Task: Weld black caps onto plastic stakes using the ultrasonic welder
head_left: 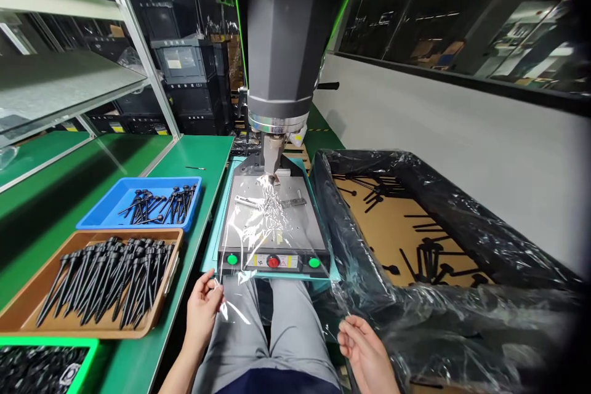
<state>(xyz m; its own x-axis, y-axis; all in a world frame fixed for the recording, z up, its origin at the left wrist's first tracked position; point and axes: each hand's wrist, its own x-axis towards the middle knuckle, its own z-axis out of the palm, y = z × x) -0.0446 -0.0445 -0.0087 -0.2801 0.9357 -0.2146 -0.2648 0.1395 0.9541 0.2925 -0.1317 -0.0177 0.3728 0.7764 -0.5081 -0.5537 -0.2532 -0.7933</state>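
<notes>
I sit in front of a press machine [279, 43] with a grey base plate [272, 221]. A clear plastic film [265, 221] is draped over the plate and hangs down over its front panel toward my lap. My left hand [203, 308] pinches the film's lower left edge with closed fingers. At the lower right, my right hand [364, 351] has its fingers curled against the film's other edge, beside the bag-lined box. The front panel carries two green buttons [232, 260] and a red button [273, 261].
A brown tray [28, 314] of several black pins and a blue tray [104, 209] with more pins lie on the green bench [184, 166] to the left. A green bin [46, 357] sits at the lower left. A cardboard box lined with a plastic bag [415, 240] holds loose black pins at the right.
</notes>
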